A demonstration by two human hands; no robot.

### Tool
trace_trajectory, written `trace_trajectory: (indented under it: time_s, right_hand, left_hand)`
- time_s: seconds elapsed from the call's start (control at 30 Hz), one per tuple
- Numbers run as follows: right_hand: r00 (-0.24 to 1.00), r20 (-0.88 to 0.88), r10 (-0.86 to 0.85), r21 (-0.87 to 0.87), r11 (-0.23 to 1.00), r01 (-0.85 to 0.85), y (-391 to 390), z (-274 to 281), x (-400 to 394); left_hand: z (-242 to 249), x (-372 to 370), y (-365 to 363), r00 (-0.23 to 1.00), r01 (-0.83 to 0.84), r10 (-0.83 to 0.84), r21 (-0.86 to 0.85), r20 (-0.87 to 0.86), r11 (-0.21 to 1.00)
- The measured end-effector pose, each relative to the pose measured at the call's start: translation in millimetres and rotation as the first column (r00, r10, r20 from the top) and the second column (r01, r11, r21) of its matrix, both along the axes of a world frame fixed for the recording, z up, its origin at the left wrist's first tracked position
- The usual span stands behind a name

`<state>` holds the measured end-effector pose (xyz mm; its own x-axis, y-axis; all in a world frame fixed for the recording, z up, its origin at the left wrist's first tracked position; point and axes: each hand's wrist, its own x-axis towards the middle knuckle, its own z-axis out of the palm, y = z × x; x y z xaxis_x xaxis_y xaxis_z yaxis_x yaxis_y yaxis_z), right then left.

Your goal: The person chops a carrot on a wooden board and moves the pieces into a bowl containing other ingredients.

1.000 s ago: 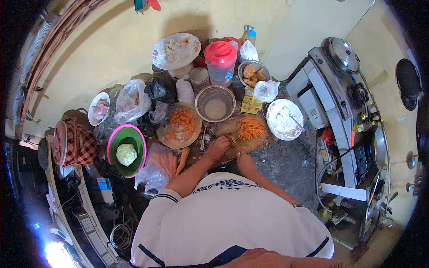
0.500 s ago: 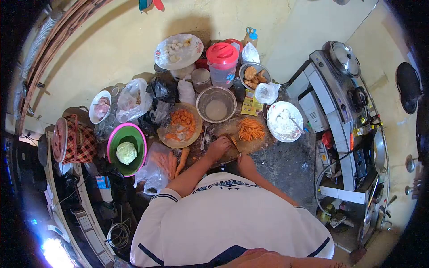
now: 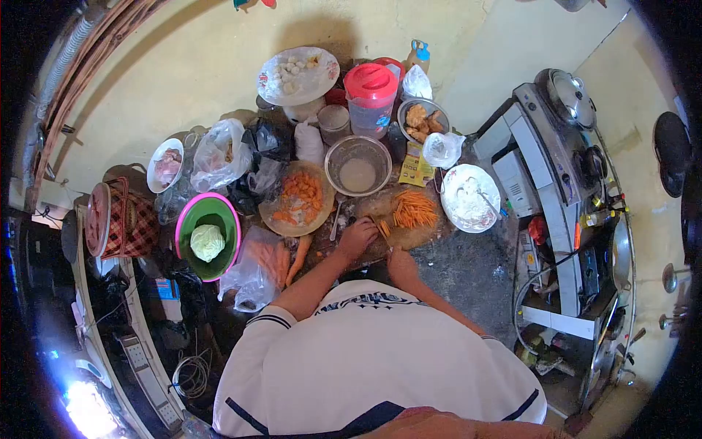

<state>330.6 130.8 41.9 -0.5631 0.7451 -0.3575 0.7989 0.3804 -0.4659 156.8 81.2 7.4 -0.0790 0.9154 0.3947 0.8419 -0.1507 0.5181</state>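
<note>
My right hand (image 3: 401,266) is closed around the handle of a knife at the near edge of the wooden cutting board (image 3: 414,235). The narrow blade points away from me and is hard to make out. Just left of it, my left hand (image 3: 357,239) presses down with bent fingers on a piece of carrot, mostly hidden under them. A few cut sticks lie by its fingertips. Farther right on the board is a heap of carrot sticks (image 3: 414,210). A spoon (image 3: 336,221) rests left of the board, near whole carrots (image 3: 298,260) partly in a clear plastic bag (image 3: 252,285).
Behind the board stands a metal bowl (image 3: 329,162) of pale liquid. A plate (image 3: 330,197) of orange chunks is to its left, a bowl of white flour (image 3: 470,199) to the right. A green basin (image 3: 232,249) holds a cabbage. A stove (image 3: 545,146) stands at right.
The view has shifted slightly. The knife blade shows less clearly than before, and cut carrot sticks are now more visible beside my left fingertips. Both hands stay in nearly the same place.
</note>
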Motion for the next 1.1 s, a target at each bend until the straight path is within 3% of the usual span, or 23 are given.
trace_trajectory:
  time_s: [0.07, 0.27, 0.5, 0.6, 0.67, 0.8, 0.87, 0.93, 1.0, 1.07, 1.1]
  right_hand:
    - [0.999, -0.031, 0.042, 0.043, 0.998, -0.040, 1.8, -9.4, -1.4]
    - [0.995, 0.069, 0.065, 0.003, 0.998, -0.066, -0.8, -5.6, 5.2]
    - [1.000, 0.024, -0.004, 0.028, 1.000, 0.004, 4.4, 7.6, 13.0]
    - [1.000, -0.023, 0.014, 0.057, 0.998, -0.013, 18.0, 4.2, 20.3]
    - [0.988, -0.154, -0.004, 0.114, 0.993, 0.022, 21.3, 7.3, 27.0]
    - [0.962, -0.265, -0.063, 0.039, 0.996, 0.075, 24.4, 8.9, 34.2]
    - [0.961, -0.261, 0.094, 0.008, 0.995, -0.095, 27.7, 7.1, 37.6]
    - [0.956, -0.238, 0.173, -0.005, 0.984, -0.179, 28.6, 6.5, 39.5]
    - [0.944, -0.217, 0.250, -0.022, 0.965, -0.261, 29.8, 6.5, 40.3]
    - [0.941, -0.248, 0.229, -0.053, 0.967, -0.249, 30.5, 6.5, 40.9]
    - [0.939, -0.251, 0.236, -0.054, 0.965, -0.257, 30.9, 7.6, 40.1]
  left_hand:
    - [-3.4, 0.9, 0.9, 1.000, 0.004, -0.002, -0.084, 0.027, 0.996]
    - [-14.2, -1.3, 1.3, 0.999, 0.014, -0.012, -0.038, 0.049, 0.999]
    - [11.0, 15.0, 0.5, 0.995, -0.095, 0.096, -0.007, 0.029, 0.995]
    - [6.3, 18.7, 6.5, 0.997, -0.003, 0.004, 0.002, -0.076, 1.000]
    - [26.0, 22.3, 5.9, 0.981, 0.057, -0.050, 0.034, -0.187, 0.998]
    - [46.2, 5.2, -0.4, 0.987, 0.003, 0.007, 0.059, -0.158, 0.998]
    - [49.6, -21.6, -13.0, 0.984, -0.172, 0.168, 0.078, 0.060, 0.982]
    - [65.1, -50.0, -38.3, 0.917, -0.397, 0.398, -0.009, 0.031, 0.918]
    - [39.2, -84.3, -65.3, 0.741, -0.630, 0.651, 0.166, -0.165, 0.759]
    - [24.4, -118.8, -94.4, 0.618, -0.753, 0.707, -0.003, -0.344, 0.657]
    - [26.4, -129.2, -103.8, 0.612, -0.758, 0.711, -0.003, -0.347, 0.652]
